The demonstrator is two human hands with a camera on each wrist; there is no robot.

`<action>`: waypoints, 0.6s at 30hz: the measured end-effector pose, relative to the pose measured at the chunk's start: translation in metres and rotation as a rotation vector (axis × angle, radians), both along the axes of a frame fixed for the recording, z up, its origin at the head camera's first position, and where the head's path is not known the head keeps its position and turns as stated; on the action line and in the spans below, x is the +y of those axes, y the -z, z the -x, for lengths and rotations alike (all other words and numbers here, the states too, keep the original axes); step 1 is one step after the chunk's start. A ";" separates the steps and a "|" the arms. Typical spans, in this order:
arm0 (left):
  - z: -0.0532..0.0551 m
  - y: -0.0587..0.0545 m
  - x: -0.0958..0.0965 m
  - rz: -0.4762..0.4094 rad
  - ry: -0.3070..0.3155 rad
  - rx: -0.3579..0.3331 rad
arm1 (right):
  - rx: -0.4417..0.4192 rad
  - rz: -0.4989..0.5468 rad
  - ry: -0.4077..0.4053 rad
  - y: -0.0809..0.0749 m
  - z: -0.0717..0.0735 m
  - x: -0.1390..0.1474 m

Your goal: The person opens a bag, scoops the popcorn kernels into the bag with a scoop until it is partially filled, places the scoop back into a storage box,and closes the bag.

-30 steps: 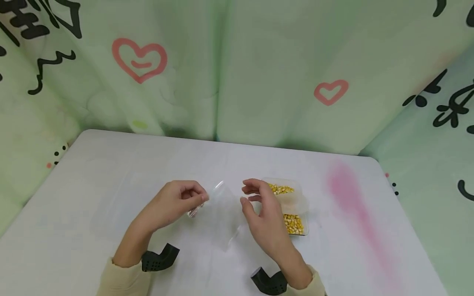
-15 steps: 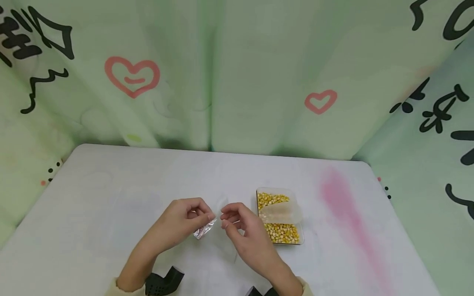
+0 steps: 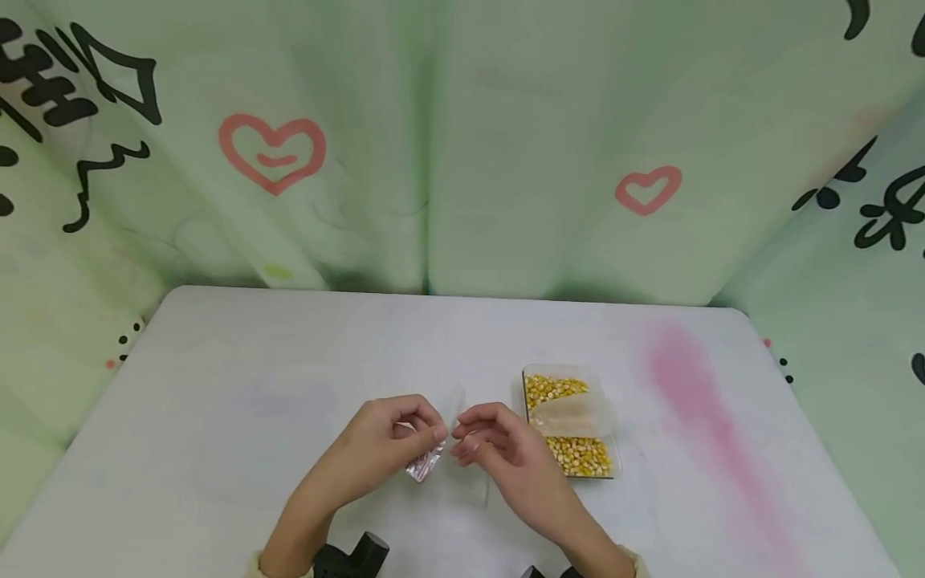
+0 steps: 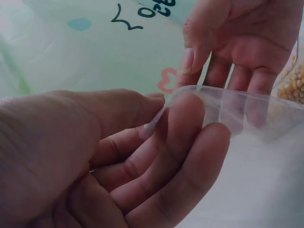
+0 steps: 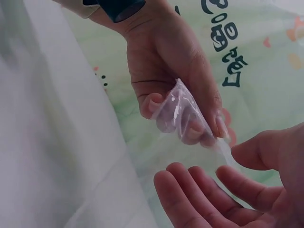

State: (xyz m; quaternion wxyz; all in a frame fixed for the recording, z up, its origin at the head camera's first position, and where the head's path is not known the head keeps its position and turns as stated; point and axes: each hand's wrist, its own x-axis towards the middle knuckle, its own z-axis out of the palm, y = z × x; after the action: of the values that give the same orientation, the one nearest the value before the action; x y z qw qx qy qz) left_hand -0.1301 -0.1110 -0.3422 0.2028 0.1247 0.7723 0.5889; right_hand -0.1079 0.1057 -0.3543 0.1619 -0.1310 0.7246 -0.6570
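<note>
In the head view my left hand [image 3: 401, 437] pinches a clear plastic bag [image 3: 428, 463] between thumb and fingers. In the left wrist view the thin film [image 4: 242, 97] runs from those fingertips toward the right. The right hand [image 3: 509, 457] is close beside it, its fingers loosely bent. Some right fingers [image 4: 259, 90] show through the film, behind it. From the right wrist, a shiny folded part of the bag [image 5: 183, 111] hangs over the left fingers, and its edge passes between the right thumb and forefinger, which stand apart.
A shallow clear container [image 3: 614, 457] of yellow corn kernels [image 3: 578, 456] stands to the right of the hands, a translucent sheet [image 3: 574, 415] across its middle. The white table [image 3: 289, 385] carries a pink smear [image 3: 701, 385]. A green curtain [image 3: 499, 160] hangs behind.
The right hand has come left, closer to the left hand, and the bag between them has narrowed from a broad sheet to edge-on. The left hand keeps its pinch. The view has shifted slightly.
</note>
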 end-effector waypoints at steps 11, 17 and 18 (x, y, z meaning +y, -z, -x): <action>-0.001 0.000 -0.001 -0.043 -0.022 -0.067 | 0.096 0.080 -0.049 -0.004 -0.004 0.003; 0.001 -0.001 0.003 -0.045 -0.016 -0.056 | 0.136 0.090 -0.014 -0.009 -0.006 0.005; 0.001 -0.002 0.003 -0.043 -0.017 -0.051 | 0.132 0.087 -0.007 -0.010 -0.006 0.004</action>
State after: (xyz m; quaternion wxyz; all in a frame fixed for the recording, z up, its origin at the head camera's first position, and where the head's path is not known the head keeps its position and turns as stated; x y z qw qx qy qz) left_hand -0.1313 -0.1080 -0.3407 0.2146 0.1072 0.7550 0.6102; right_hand -0.1022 0.1100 -0.3440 0.1099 -0.1835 0.7040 -0.6773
